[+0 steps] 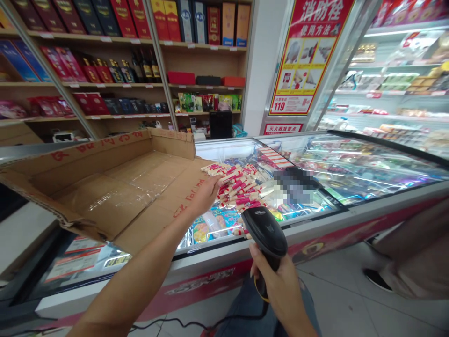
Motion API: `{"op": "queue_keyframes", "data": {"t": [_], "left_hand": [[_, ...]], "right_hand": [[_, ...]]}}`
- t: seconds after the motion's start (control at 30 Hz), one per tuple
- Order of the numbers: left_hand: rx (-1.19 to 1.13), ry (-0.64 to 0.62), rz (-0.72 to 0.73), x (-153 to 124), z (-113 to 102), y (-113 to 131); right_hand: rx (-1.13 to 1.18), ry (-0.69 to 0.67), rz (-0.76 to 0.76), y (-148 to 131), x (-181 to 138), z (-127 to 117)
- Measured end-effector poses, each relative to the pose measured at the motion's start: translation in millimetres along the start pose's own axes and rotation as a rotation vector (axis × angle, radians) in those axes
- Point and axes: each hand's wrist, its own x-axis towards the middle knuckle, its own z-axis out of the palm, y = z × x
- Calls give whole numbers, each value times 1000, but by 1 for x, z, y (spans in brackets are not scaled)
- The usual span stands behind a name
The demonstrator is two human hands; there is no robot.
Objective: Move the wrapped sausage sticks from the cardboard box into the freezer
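My left hand (207, 193) reaches to the near-left side of a pile of thin wrapped sticks (242, 187), cream with magenta labels. Its fingers are pressed together on one wrapped stick at the pile's edge; the fingertips are partly hidden. In my right hand (280, 281) is a black barcode scanner (266, 231), with my fingers wrapped round its handle and its head towards the pile. The pile lies on the glass top of a chest freezer (298, 224). Left of it, an open cardboard box (133, 187) with low sides rests on the freezer, only clear tape visible inside.
The scanner's black cable (196, 325) runs low to the left. Shelves (115, 84) with boxes and bottles stand behind. A lit display case (389, 93) is at the right. Another person's trouser leg (417, 262) and shoe (378, 280) show at the lower right.
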Motion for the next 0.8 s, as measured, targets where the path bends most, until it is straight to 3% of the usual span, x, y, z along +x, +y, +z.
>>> {"op": "queue_keyframes", "data": {"t": [0.17, 0.33, 0.8], "left_hand": [[224, -26, 13, 17, 4, 14], [377, -101, -19, 17, 16, 19], [458, -109, -46, 1, 24, 24]], "right_hand": [[15, 0, -9, -2, -4, -7], [30, 11, -38, -1, -9, -10], [59, 82, -21, 4, -19, -19]]}}
